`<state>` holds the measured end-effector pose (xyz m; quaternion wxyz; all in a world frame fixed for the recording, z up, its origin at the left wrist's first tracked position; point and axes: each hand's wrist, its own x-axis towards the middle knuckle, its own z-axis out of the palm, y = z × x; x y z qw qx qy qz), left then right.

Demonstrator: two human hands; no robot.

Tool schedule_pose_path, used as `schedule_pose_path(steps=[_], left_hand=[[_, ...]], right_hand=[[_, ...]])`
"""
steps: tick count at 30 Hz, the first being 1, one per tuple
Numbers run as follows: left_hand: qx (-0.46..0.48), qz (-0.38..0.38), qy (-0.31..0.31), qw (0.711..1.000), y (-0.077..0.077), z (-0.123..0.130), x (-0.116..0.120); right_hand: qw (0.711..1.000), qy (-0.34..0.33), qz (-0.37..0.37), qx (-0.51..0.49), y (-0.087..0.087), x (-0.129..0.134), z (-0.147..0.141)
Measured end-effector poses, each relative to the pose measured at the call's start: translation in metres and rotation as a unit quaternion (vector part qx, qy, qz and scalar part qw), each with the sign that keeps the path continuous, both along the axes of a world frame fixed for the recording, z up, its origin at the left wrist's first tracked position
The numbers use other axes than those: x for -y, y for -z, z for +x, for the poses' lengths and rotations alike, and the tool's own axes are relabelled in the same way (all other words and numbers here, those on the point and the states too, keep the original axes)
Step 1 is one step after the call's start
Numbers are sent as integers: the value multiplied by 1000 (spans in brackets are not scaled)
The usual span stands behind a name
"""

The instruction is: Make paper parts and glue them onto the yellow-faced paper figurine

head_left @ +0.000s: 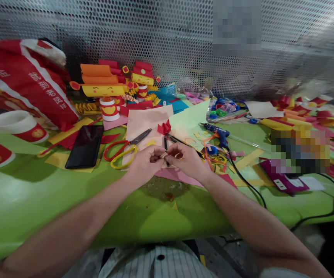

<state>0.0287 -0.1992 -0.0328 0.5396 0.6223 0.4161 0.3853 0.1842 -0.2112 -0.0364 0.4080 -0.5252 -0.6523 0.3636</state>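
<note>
My left hand point(146, 164) and my right hand point(187, 160) meet over the papers near the table's front edge. Between their fingertips they pinch a small pale paper piece point(163, 155), mostly covered by the fingers. Just beyond them a folded red paper shape point(164, 127) lies on a pale pink sheet point(149, 116). Close to my left hand rest scissors point(141, 136) with one red and one yellow handle, blades apart. A black pen point(178, 139) lies beside my right hand, partly hidden by it.
A blue glue gun point(217, 133) trails a black cord toward the right. On the left are a black phone point(85, 146), paper cups point(24, 125) and a red bag point(24, 81). Paper-cup figures point(104, 90) stand at the back, before a perforated metal wall point(155, 34). Paper scraps surround the tools.
</note>
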Motion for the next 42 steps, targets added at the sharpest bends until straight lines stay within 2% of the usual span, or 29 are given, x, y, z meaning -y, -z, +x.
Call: schedule_pose_path(steps=[10, 17, 28, 42], left_hand=[[-3, 18, -3, 1000, 1, -1, 0], [-2, 4, -6, 1000, -1, 0, 0], [4, 12, -9, 1000, 5, 1, -1], [-23, -10, -14, 1000, 0, 0, 1]], right_hand=[[1000, 5, 5, 3, -1, 1, -1], [1000, 5, -4, -1, -1, 1, -1], [1000, 15, -6, 17, 0, 2, -3], [999, 19, 5, 38, 4, 0, -3]])
